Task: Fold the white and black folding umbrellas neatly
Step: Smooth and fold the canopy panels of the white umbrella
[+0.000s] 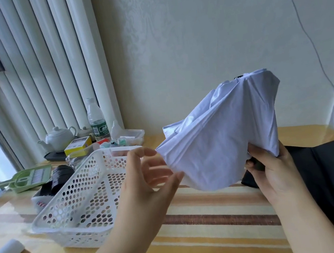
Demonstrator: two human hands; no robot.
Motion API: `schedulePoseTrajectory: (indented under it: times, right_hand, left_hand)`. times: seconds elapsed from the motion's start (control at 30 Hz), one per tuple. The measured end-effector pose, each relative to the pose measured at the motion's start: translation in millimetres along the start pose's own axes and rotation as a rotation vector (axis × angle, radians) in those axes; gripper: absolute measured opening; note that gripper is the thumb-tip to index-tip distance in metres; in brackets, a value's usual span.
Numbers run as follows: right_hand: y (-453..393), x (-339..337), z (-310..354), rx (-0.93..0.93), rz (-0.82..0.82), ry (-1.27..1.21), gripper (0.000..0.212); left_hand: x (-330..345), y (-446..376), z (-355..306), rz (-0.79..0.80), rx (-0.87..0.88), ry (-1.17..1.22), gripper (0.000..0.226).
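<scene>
The white umbrella (222,131) is held up above the table, collapsed, its loose white canopy hanging in folds with the tip pointing up and to the right. My right hand (274,171) grips its dark handle from below, under the canopy's edge. My left hand (147,175) is beside the canopy's left edge, fingers spread and blurred, touching or nearly touching the fabric. The black umbrella (333,172) lies loose on the table at the right, behind my right wrist, its cloth spread out.
A white perforated basket (82,203) sits on the striped tablecloth (216,215) at the left. Behind it are a white teapot (59,138), a water bottle (96,118), a yellow box (78,146), a green dustpan (24,179) and a black roll. A cable (307,37) hangs on the wall.
</scene>
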State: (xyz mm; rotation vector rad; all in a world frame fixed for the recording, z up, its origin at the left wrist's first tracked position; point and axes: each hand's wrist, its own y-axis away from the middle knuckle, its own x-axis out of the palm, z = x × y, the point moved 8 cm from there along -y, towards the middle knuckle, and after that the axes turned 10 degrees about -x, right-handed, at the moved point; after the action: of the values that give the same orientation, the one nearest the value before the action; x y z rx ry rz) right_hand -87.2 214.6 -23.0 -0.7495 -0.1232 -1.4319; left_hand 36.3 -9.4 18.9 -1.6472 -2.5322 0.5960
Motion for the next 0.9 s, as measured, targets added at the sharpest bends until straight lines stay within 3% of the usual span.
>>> schedulePoseTrajectory:
  times: [0.27, 0.43, 0.5, 0.63, 0.9]
  right_hand:
    - [-1.6, -4.1, -4.1, 0.013, -0.034, -0.007, 0.027]
    - [-2.5, -13.4, -3.2, 0.006, -0.112, -0.022, 0.042]
    - [-2.6, -15.4, -3.7, 0.013, -0.131, -0.051, 0.038]
    - [-4.1, -20.5, -0.1, -0.005, -0.155, -0.072, 0.042]
    - [-1.7, -9.0, -2.3, 0.009, -0.075, -0.024, 0.044]
  left_hand:
    - [16.7, -6.7, -7.8, -0.049, -0.044, 0.202, 0.040]
    - [-11.4, 2.8, -19.7, -0.159, 0.137, 0.008, 0.040]
    - [-16.2, 8.2, -22.9, -0.136, 0.228, -0.082, 0.033]
    - [-9.0, 5.9, -25.9, -0.064, 0.299, -0.237, 0.042]
    - [12.8, -12.9, -32.8, -0.062, 0.141, -0.312, 0.032]
